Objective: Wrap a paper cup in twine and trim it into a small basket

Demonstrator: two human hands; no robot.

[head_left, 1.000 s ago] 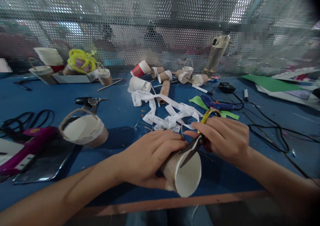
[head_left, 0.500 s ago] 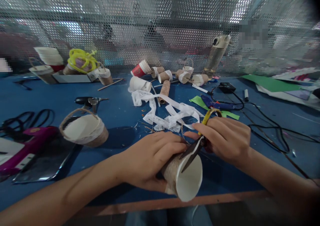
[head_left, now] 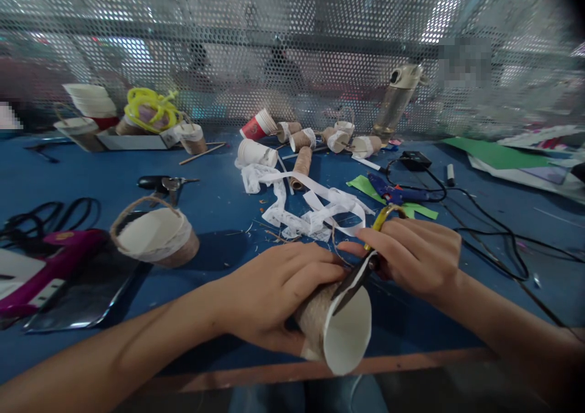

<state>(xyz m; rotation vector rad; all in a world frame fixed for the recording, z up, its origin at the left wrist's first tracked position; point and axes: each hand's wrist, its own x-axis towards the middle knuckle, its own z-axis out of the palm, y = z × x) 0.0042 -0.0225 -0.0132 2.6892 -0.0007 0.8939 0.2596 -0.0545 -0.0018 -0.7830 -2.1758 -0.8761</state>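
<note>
My left hand (head_left: 286,297) is wrapped round a paper cup (head_left: 350,334) covered outside in brown twine. The cup lies tilted on its side near the table's front edge, its white mouth turned to the right and toward me. In my right hand (head_left: 414,254) is a pair of scissors (head_left: 354,285) with a yellow handle. Their dark blades are nearly closed together and lie at the upper rim of the cup. A thin strand of twine (head_left: 336,242) runs up near my left fingertips. Whether the blades grip the strand is hidden.
White lace ribbon (head_left: 315,218) lies loose beyond my hands. A twine-wrapped cup with a handle (head_left: 178,245) stands left, near a purple glue gun (head_left: 55,267). A blue glue gun (head_left: 397,190) and its cable lie right. Several small wrapped cups and a bottle (head_left: 395,105) line the mesh partition.
The scissor blades have closed from a slight gap to nearly together. My right hand has shifted slightly downward. My left hand stays round the cup.
</note>
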